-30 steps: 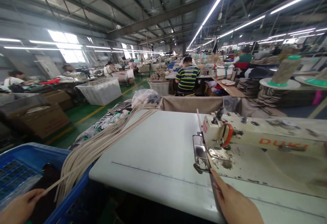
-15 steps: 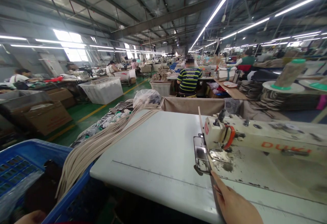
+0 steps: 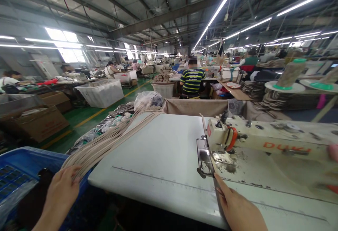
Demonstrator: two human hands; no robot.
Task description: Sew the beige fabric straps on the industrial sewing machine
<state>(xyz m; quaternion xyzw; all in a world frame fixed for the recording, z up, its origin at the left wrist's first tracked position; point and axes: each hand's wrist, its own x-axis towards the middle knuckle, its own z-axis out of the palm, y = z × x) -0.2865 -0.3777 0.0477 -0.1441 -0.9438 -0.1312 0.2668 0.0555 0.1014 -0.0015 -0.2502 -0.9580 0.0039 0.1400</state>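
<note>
My right hand [image 3: 237, 203] is at the front edge of the white sewing table [image 3: 158, 150], its thumb and fingers closed on a narrow beige strip [image 3: 203, 123]. That strip runs under the needle area of the sewing machine [image 3: 253, 136] and sticks out behind its head. On the left, my left hand [image 3: 62, 188] is closed at the near end of a bundle of long beige strips [image 3: 100, 146]. The bundle drapes over the table's left corner. How many strips the left fingers hold is hidden.
A blue plastic basket [image 3: 29, 153] with dark items stands below my left hand. Behind the table is a beige cloth-lined bin [image 3: 195, 107]. Thread cones [image 3: 292, 74] stand at the right. A person in a striped shirt [image 3: 192, 79] sits ahead.
My left hand has risen from the lower left corner to the near end of the strip bundle. My right hand stays at the strip by the machine. The view has shifted slightly.
</note>
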